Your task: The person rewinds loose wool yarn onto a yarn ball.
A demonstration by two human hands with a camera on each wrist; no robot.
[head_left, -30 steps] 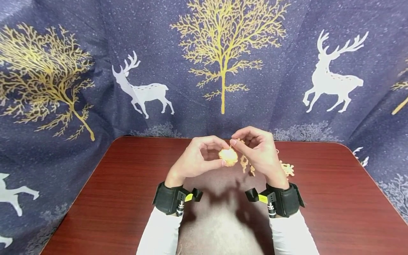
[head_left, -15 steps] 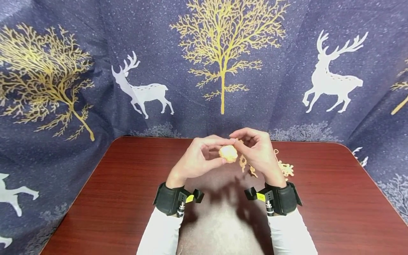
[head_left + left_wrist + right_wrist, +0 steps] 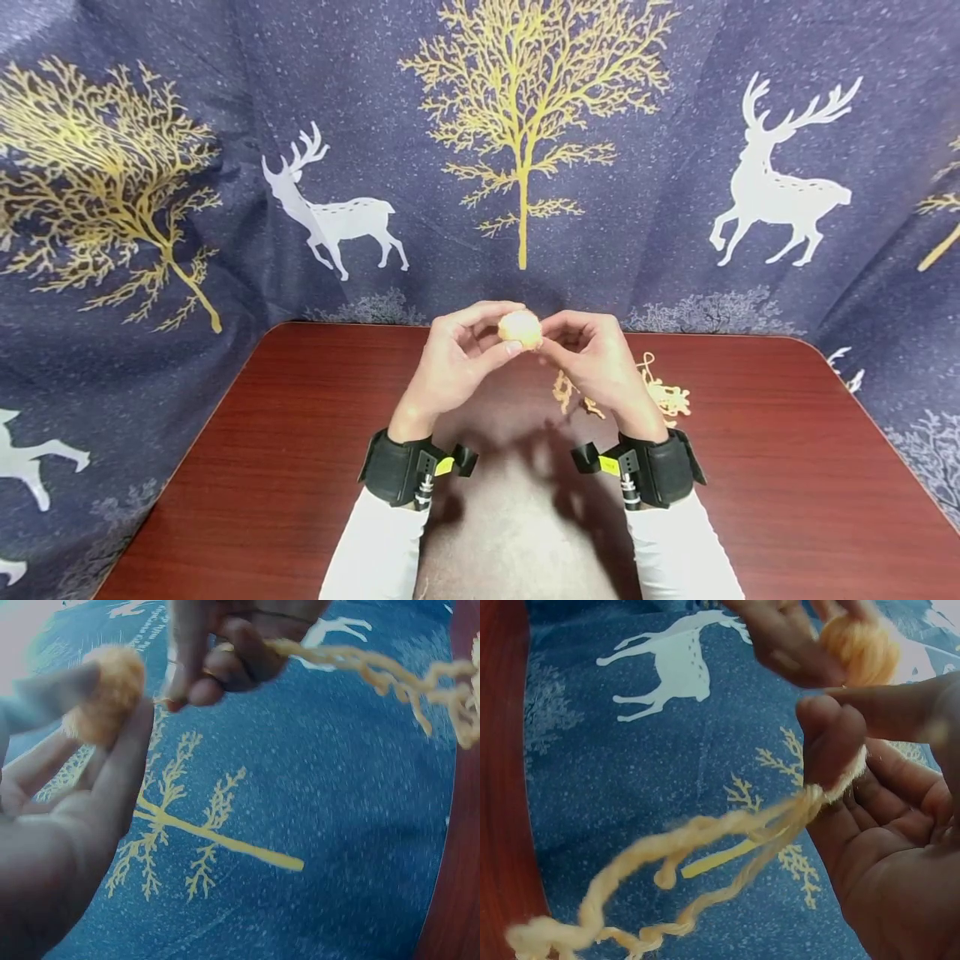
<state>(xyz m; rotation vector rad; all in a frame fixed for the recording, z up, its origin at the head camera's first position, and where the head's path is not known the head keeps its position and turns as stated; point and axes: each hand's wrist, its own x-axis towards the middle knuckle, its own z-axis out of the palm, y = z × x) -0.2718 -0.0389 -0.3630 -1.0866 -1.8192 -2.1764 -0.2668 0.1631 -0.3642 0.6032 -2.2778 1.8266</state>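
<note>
A small ball of fuzzy, pale orange yarn (image 3: pixel 521 328) is held between the thumb and fingers of my left hand (image 3: pixel 447 360), above the far part of the table. Close at its right side, my right hand (image 3: pixel 596 358) pinches the yarn strand (image 3: pixel 840 780) between thumb and fingers. From the right hand loose, kinked yarn (image 3: pixel 375 667) hangs down toward the table. In the right wrist view the wound ball (image 3: pixel 861 651) shows tight, parallel wraps, partly covered by the left fingers.
A tangled heap of the same yarn (image 3: pixel 669 397) lies on the reddish-brown table (image 3: pixel 780 467), right of the right wrist. Behind the table's far edge hangs a dark blue cloth (image 3: pixel 465 250) printed with deer and trees. Both wrists wear black straps with cameras.
The ball has risen and shifted slightly left with the left hand, and its face has turned. The right hand has moved a little left and down, still pinching the strand.
</note>
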